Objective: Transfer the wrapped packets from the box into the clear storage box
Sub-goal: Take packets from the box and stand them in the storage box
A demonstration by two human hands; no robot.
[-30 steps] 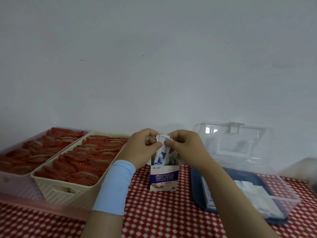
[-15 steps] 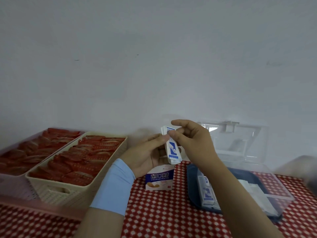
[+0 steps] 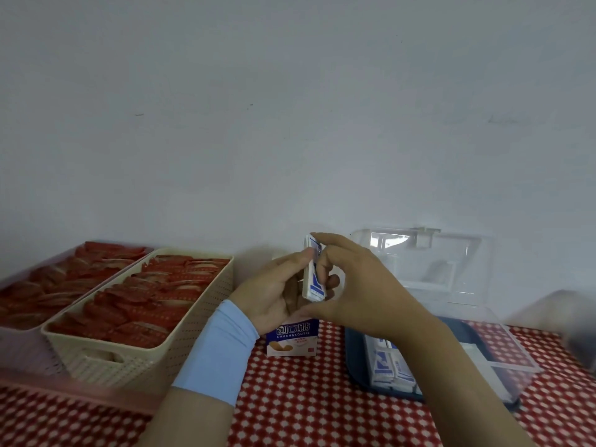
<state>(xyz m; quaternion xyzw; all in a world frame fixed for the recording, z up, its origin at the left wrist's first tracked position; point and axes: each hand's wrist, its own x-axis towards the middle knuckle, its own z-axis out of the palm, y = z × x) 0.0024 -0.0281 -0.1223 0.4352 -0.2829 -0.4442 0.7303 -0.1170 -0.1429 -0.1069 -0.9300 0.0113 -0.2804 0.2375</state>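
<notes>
A small blue-and-white box [image 3: 292,339] stands on the checked cloth, partly hidden behind my hands. Above it I hold a stack of white-and-blue wrapped packets [image 3: 312,274] upright. My left hand [image 3: 274,291], with a light-blue wristband, grips the stack from the left, thumb on its upper edge. My right hand [image 3: 351,291] pinches the stack's top with a fingertip and its bottom with the thumb. The clear storage box [image 3: 496,362] with a dark-blue base sits to the right, lid raised, several packets [image 3: 390,366] lying inside.
Two baskets of red packets stand at the left: a cream one [image 3: 135,356] and a pink one [image 3: 19,346]. A red-and-white checked cloth [image 3: 306,411] covers the table. The wall is close behind. A blurred grey object [image 3: 577,330] sits at the right edge.
The stack of packets has come up out of the small box. Both hands have closed round it above the box.
</notes>
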